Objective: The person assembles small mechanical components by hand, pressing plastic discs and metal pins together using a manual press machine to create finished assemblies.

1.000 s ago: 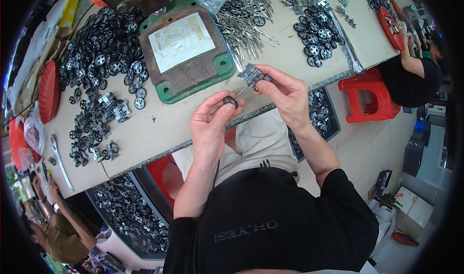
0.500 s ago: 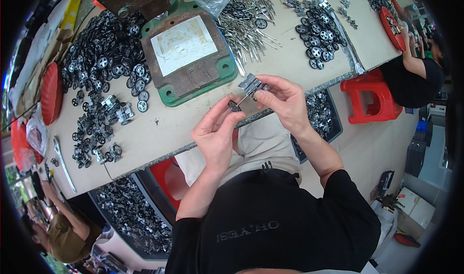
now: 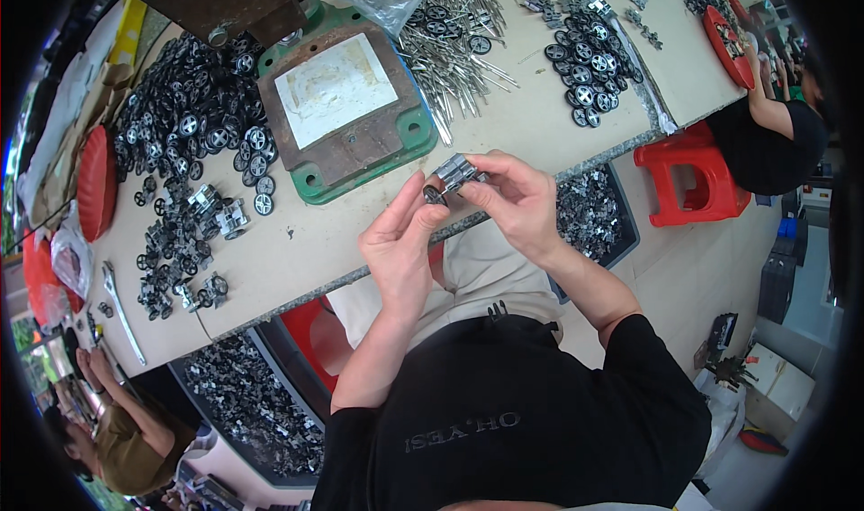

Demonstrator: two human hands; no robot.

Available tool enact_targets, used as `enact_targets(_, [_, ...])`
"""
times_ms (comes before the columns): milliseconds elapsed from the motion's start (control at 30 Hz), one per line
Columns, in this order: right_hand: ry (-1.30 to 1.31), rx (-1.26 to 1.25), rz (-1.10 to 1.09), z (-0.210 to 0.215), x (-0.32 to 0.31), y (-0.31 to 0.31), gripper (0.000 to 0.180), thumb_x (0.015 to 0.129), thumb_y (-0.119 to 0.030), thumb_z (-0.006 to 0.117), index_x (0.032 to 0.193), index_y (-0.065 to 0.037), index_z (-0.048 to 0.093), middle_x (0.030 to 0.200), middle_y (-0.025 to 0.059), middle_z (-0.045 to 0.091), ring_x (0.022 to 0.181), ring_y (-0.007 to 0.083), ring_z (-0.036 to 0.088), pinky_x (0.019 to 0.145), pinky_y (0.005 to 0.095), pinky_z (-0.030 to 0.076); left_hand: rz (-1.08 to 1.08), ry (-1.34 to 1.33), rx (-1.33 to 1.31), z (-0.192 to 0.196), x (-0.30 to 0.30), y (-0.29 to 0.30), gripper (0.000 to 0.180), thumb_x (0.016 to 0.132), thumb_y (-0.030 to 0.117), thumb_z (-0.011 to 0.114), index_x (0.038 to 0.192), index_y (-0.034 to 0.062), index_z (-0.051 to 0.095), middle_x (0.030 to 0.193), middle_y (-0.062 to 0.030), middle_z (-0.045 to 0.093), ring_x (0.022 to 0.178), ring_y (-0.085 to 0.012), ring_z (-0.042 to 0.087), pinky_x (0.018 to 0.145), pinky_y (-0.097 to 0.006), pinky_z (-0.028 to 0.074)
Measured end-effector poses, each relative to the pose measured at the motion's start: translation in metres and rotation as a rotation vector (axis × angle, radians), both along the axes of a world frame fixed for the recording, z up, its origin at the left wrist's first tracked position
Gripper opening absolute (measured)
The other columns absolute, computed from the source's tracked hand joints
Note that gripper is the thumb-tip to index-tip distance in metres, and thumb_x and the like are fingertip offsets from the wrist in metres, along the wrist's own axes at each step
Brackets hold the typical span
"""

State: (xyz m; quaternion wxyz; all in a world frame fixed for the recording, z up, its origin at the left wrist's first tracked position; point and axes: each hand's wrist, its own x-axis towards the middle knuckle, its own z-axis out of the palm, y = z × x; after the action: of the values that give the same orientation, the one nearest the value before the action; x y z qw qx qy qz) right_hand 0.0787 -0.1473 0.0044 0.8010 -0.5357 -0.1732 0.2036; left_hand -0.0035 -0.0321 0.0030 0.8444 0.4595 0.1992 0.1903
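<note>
Between thumb and fingers, my left hand [image 3: 402, 241] pinches a small black wheel [image 3: 434, 195] with a spoked hub. Right beside it, my right hand [image 3: 515, 200] grips a grey block-like part [image 3: 457, 171], perhaps a small toy chassis. Wheel and block now sit close together over the table's front edge; the thin metal axle between them is hardly visible. Behind my hands stands a green and brown press base [image 3: 351, 137] with a white plate [image 3: 335, 90] on top. Loose metal axles [image 3: 463, 47] lie heaped at its right.
Black wheels [image 3: 193, 106] are piled left of the press, with wheeled grey assemblies [image 3: 180, 241] nearer. More wheels [image 3: 589, 65] lie at right. A wrench [image 3: 121, 313] rests at the left edge. Bins of parts [image 3: 247, 403] stand below the table. Co-workers sit at both sides near a red stool [image 3: 688, 182].
The grey block and the wheel have come together, so the axle that showed between them is mostly hidden. My right hand has shifted slightly left.
</note>
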Motion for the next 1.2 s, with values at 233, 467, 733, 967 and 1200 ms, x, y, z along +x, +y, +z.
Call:
enact_targets(233, [-0.033, -0.037, -0.014, -0.010, 0.000, -0.001, 0.024, 0.077, 0.003, 0.062, 0.101, 0.004, 0.058, 0.087, 0.0088, 0.060, 0.081, 0.0124, 0.058, 0.068, 0.0225, 0.047, 0.076, -0.110, 0.094, 0.000, -0.001, -0.003, 0.036, 0.081, -0.003, 0.059, 0.116, -0.0077, 0.050, 0.102, -0.0144, 0.061, 0.085, -0.0129, 0.059, 0.079, -0.025, 0.048])
enact_targets(467, [-0.108, 0.015, -0.021, -0.006, -0.003, 0.004, 0.025, 0.076, 0.005, 0.063, 0.100, 0.004, 0.059, 0.090, 0.0089, 0.058, 0.081, 0.0131, 0.058, 0.073, 0.0234, 0.046, -0.069, -0.045, -0.152, -0.004, 0.004, 0.002, 0.038, 0.081, 0.003, 0.061, 0.117, -0.0067, 0.049, 0.102, -0.0133, 0.061, 0.090, -0.0156, 0.059, 0.081, -0.028, 0.049])
enact_targets(733, [-0.358, -0.450, 0.072, 0.032, 0.064, -0.011, 0.021, 0.075, -0.008, 0.064, 0.095, -0.003, 0.065, 0.084, 0.0067, 0.064, 0.073, 0.0123, 0.059, 0.068, 0.0247, 0.046, -0.244, -0.098, -0.358, -0.010, 0.009, 0.022, 0.029, 0.090, 0.012, 0.049, 0.115, -0.0027, 0.050, 0.108, -0.0137, 0.058, 0.099, -0.0232, 0.058, 0.088, -0.039, 0.048])
enact_targets(967, [-0.690, -1.203, -0.222, 0.022, 0.158, 0.007, 0.024, 0.072, -0.024, 0.067, 0.083, -0.002, 0.065, 0.078, 0.0104, 0.065, 0.075, 0.0239, 0.061, 0.068, 0.0323, 0.046, -0.280, -0.094, -0.342, -0.009, 0.011, 0.024, 0.029, 0.090, 0.018, 0.049, 0.112, -0.0019, 0.051, 0.108, -0.0151, 0.058, 0.104, -0.0265, 0.056, 0.088, -0.034, 0.048])
enact_targets(1200, [-0.602, -1.107, -0.160, 0.017, 0.167, 0.013, 0.030, 0.069, -0.024, 0.069, 0.085, 0.000, 0.064, 0.077, 0.0124, 0.064, 0.077, 0.0264, 0.062, 0.070, 0.0350, 0.047, -0.281, -0.082, -0.347, -0.012, 0.010, 0.024, 0.029, 0.090, 0.018, 0.049, 0.111, -0.0021, 0.051, 0.108, -0.0153, 0.058, 0.104, -0.0267, 0.055, 0.088, -0.032, 0.048])
